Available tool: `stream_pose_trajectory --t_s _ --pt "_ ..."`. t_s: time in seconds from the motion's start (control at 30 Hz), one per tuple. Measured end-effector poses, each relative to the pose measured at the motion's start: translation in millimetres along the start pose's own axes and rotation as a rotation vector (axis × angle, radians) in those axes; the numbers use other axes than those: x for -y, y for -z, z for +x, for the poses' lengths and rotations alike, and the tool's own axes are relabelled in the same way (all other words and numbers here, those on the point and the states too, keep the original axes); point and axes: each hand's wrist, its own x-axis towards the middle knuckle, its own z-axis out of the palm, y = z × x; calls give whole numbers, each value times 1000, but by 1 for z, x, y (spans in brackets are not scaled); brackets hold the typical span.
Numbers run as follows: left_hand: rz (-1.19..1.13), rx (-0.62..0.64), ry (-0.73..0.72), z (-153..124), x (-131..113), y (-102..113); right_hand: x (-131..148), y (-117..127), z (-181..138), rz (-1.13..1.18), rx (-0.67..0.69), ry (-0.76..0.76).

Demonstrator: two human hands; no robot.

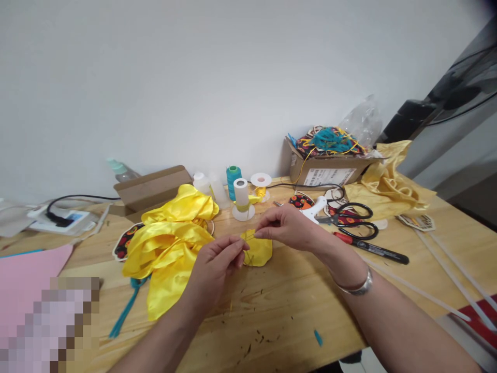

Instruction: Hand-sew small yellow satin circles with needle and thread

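My left hand (221, 256) and my right hand (283, 228) are close together over the table, each closed in a pinch. A thin yellowish thread (249, 236) runs between their fingertips. Under and just behind the fingers lies a small rounded piece of yellow fabric (262, 253), partly covered by both hands. More thread seems to lie on it, too fine to make out fully. Left of my left hand is a heap of shiny yellow satin (174, 238). Past the fingertips stands a white spool (241, 196) with yellow ribbon at its base.
To the right lie black-handled scissors (355, 220), a white glue gun (315, 208) and a black marker (380, 251). Behind are a teal thread cone (233, 181) and a cardboard box (322, 168) of patterned pieces. Pink paper (31, 280) is at the left; white sticks (450, 274) at the right.
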Motion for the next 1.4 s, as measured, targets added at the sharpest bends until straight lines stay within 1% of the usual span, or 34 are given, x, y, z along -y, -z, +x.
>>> stream_pose_trajectory --t_s 0.07,0.13,0.23,0.37,0.6,0.77,0.97,1.1,1.27,1.33,1.4 --pt "-15 0 15 -1 0 -1 0 0 1 49 -68 8" --pt "-17 -5 22 -1 0 -1 0 1 2 149 -116 -11" --pt "-1 -7 21 0 0 -1 0 2 3 286 -163 -65" --pt "-6 -6 17 1 2 0 2 3 2 404 -203 -101" --pt "6 22 15 2 3 1 6 3 0 463 -272 -88" --pt "-2 20 16 3 5 1 6 5 1 562 -302 -67" --pt "-9 26 3 4 7 1 6 6 1 596 -347 -86" --pt "-7 34 -8 6 6 1 0 7 3 500 -414 -60" --pt "-9 27 -14 5 6 2 -1 10 4 374 -540 -41" --pt "-4 27 -15 5 6 2 1 12 4 381 -577 -39" --pt "2 22 -11 4 6 2 2 13 3 445 -582 -35"
